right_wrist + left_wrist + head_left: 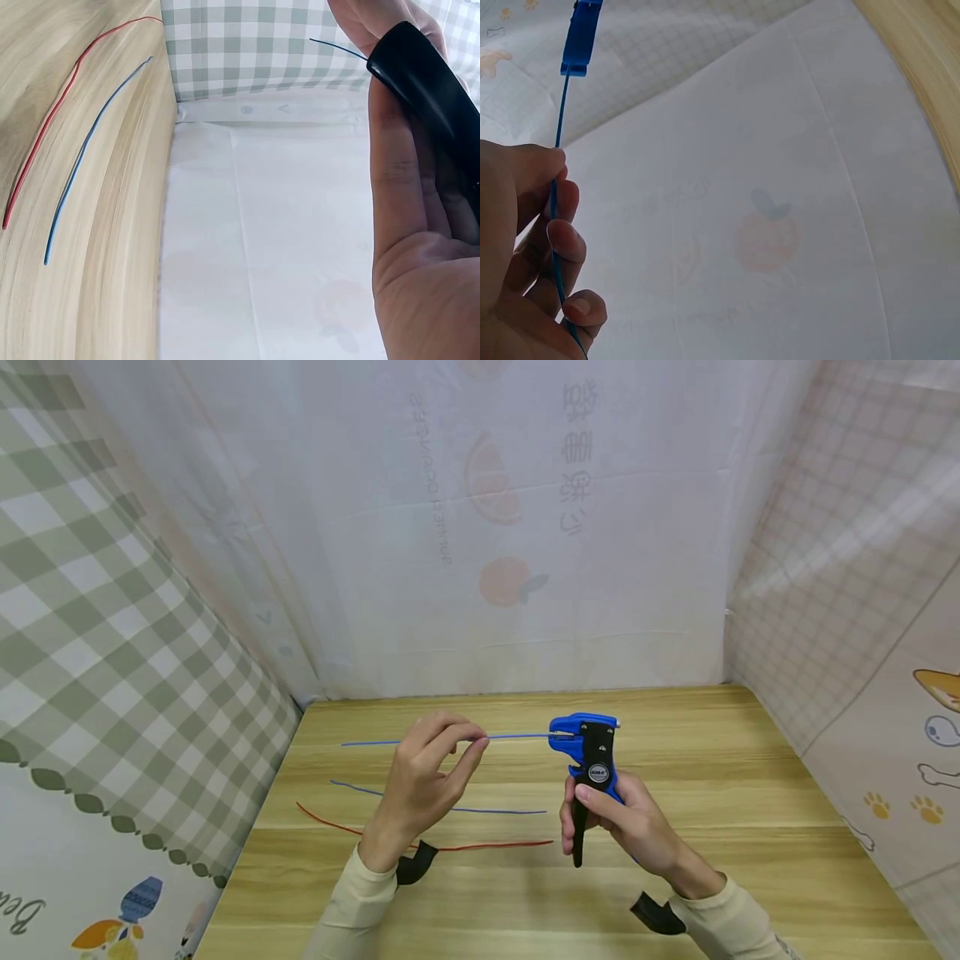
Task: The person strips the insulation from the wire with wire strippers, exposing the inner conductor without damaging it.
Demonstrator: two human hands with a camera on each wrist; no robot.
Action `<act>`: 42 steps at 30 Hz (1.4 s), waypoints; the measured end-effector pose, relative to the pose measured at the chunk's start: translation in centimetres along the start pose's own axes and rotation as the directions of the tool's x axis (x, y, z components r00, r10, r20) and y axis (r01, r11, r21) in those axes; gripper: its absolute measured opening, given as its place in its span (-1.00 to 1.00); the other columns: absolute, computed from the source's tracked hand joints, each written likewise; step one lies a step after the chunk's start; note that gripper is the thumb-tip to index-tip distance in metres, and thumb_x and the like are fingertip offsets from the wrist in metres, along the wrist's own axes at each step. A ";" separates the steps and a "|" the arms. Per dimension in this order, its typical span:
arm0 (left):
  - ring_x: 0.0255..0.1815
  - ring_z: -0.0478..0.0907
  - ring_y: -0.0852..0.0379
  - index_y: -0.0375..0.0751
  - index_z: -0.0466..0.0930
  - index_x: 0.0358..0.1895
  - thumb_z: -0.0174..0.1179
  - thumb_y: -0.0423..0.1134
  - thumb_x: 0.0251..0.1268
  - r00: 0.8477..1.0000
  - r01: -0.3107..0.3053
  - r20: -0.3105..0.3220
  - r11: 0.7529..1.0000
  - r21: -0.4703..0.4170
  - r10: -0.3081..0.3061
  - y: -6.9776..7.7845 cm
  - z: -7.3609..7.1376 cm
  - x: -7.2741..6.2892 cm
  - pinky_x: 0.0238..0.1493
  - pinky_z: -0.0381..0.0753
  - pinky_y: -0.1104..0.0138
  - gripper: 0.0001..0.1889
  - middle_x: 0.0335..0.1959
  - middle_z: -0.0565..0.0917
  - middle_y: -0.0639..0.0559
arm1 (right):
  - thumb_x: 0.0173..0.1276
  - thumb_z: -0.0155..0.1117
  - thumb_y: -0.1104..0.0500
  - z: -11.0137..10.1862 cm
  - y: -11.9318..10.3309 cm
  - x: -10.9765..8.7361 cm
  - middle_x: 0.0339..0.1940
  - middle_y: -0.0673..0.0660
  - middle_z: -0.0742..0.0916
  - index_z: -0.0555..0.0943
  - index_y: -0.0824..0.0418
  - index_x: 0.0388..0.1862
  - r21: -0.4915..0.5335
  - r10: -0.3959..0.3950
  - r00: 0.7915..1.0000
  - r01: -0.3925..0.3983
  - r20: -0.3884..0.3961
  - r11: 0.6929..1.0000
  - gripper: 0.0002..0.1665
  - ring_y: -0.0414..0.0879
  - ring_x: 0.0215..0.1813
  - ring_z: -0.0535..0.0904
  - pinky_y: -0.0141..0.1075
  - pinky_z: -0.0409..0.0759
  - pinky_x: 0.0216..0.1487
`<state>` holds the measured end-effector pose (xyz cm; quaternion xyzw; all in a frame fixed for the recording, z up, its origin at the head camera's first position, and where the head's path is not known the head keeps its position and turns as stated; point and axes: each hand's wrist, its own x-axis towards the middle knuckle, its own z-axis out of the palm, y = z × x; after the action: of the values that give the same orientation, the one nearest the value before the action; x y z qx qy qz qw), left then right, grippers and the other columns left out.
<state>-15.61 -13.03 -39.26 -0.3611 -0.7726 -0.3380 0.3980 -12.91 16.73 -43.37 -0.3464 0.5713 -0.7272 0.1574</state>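
My left hand (429, 768) pinches a blue wire (517, 737) between thumb and forefinger. One end of that wire sits in the jaws of a blue and black wire stripper (597, 752); the other end sticks out to the left past the hand. In the left wrist view the wire (559, 112) runs from the tool's blue head (581, 37) down across the curled fingers. My right hand (630, 822) grips the stripper upright by its handles, and in the right wrist view a black handle (427, 97) crosses the fingers.
Another blue wire (498, 812) and a red wire (495, 845) lie on the wooden table (720, 827), partly behind the left arm. A white printed cloth (637, 568) hangs at the back, with a green checked cloth (150, 577) on the left.
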 end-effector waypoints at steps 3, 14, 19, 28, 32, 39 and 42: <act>-0.29 0.67 0.11 -0.20 0.83 -0.16 0.54 -0.42 0.41 1.000 -0.001 0.003 1.000 -0.004 0.001 0.0 0.0 0.0 -0.23 0.58 0.32 -0.91 -0.21 0.81 0.01 | 0.81 -0.28 0.43 0.0 0.1 0.0 -0.37 0.44 0.68 0.46 0.49 -0.02 -0.005 -0.005 1.000 0.005 -0.008 1.000 -0.70 0.00 -0.32 0.86 0.05 0.88 -0.25; -0.27 0.68 0.10 -0.19 0.83 -0.15 0.55 -0.45 0.36 1.000 0.012 0.014 1.000 -0.006 -0.012 -0.1 -0.2 0.0 -0.20 0.57 0.30 -0.88 -0.21 0.81 0.02 | 0.82 -0.26 0.40 0.2 0.2 0.2 -0.45 0.45 0.63 0.49 0.48 -0.14 -0.035 0.000 0.999 -0.002 -0.040 0.999 -0.64 0.05 -0.46 0.79 0.00 0.84 -0.37; -0.27 0.68 0.11 -0.19 0.83 -0.15 0.55 -0.43 0.38 1.000 0.012 0.016 1.000 -0.005 -0.012 -0.1 -0.2 -0.1 -0.19 0.56 0.30 -0.89 -0.20 0.81 0.02 | 0.83 -0.26 0.40 0.3 0.2 0.3 -0.48 0.48 0.59 0.50 0.50 -0.20 -0.032 0.002 0.999 -0.004 -0.045 0.999 -0.60 0.08 -0.51 0.74 -0.02 0.82 -0.42; -0.27 0.68 0.11 -0.18 0.83 -0.15 0.54 -0.42 0.40 1.000 0.014 0.017 1.000 -0.002 -0.014 -0.1 -0.3 -0.1 -0.19 0.55 0.29 -0.91 -0.20 0.82 0.02 | 0.83 -0.28 0.39 0.4 0.2 0.3 -0.50 0.46 0.56 0.48 0.52 -0.23 0.001 -0.013 1.000 0.013 -0.026 1.000 -0.57 0.10 -0.53 0.70 -0.04 0.81 -0.44; -0.26 0.69 0.10 -0.19 0.83 -0.15 0.55 -0.41 0.40 1.000 0.011 0.022 1.000 0.004 -0.011 0.0 -0.3 -0.2 -0.19 0.56 0.28 -0.91 -0.20 0.82 0.02 | 0.82 -0.30 0.40 0.4 0.3 0.3 -0.51 0.46 0.55 0.46 0.55 -0.24 0.018 -0.028 0.999 0.029 -0.015 0.999 -0.57 0.12 -0.55 0.66 -0.07 0.80 -0.46; -0.25 0.70 0.10 -0.20 0.83 -0.14 0.54 -0.42 0.40 1.000 0.006 0.026 1.000 0.007 -0.006 0.1 -0.2 -0.2 -0.19 0.58 0.28 -0.90 -0.20 0.81 0.02 | 0.81 -0.34 0.40 0.4 0.6 0.4 -0.53 0.40 0.52 0.45 0.49 -0.32 -0.009 -0.025 1.000 0.025 -0.012 1.000 -0.53 0.25 -0.59 0.56 -0.11 0.77 -0.51; -0.24 0.70 0.10 -0.20 0.82 -0.14 0.54 -0.42 0.41 1.000 0.005 0.023 1.000 0.007 -0.005 0.1 -0.2 -0.2 -0.18 0.58 0.27 -0.90 -0.20 0.81 0.02 | 0.81 -0.34 0.41 0.4 0.8 0.5 -0.54 0.37 0.51 0.44 0.47 -0.34 -0.011 -0.036 0.999 0.036 -0.010 0.999 -0.53 0.28 -0.60 0.51 -0.11 0.75 -0.54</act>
<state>-15.37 -13.15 -39.30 -0.3616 -0.7794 -0.3318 0.3894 -13.12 15.95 -43.88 -0.3540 0.5696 -0.7286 0.1395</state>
